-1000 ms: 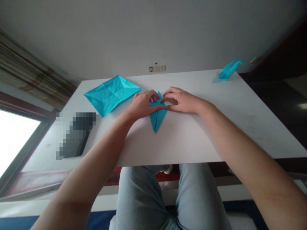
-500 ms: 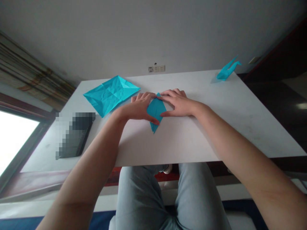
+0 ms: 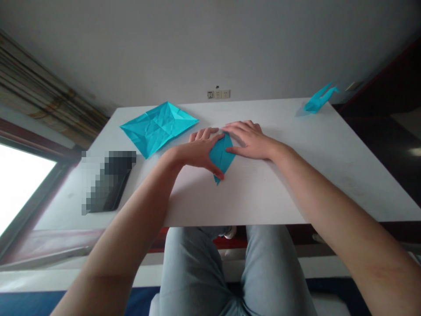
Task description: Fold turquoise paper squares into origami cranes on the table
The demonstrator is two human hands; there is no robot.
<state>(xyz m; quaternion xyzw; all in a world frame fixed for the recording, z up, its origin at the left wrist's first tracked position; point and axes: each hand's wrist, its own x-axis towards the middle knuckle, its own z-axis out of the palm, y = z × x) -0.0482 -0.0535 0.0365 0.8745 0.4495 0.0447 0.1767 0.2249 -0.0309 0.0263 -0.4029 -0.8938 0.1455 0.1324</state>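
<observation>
A small folded blue paper [image 3: 222, 153], kite-shaped with a crease down its middle, lies flat on the white table. My left hand [image 3: 197, 151] spans its left side: the thumb presses close to the lower point and the index finger rests near the top. From the right, my right hand [image 3: 250, 139] touches the paper with its thumb, and its stretched fingers reach toward the upper end. Both hands have their fingers spread. The fingers partly cover the paper's top tip.
A creased, unfolded blue sheet [image 3: 159, 127] lies at the back left. Nearer the left edge is a dark, partly pixelated flat object [image 3: 113, 186]. A blue paper crane [image 3: 317, 103] stands at the table's [image 3: 329, 175] far right corner. Wall sockets [image 3: 218, 94] are behind.
The view has shifted slightly, so most things appear a little further right. My left thumb has slid down toward the paper's lower point. The top tip is now more covered by fingers.
</observation>
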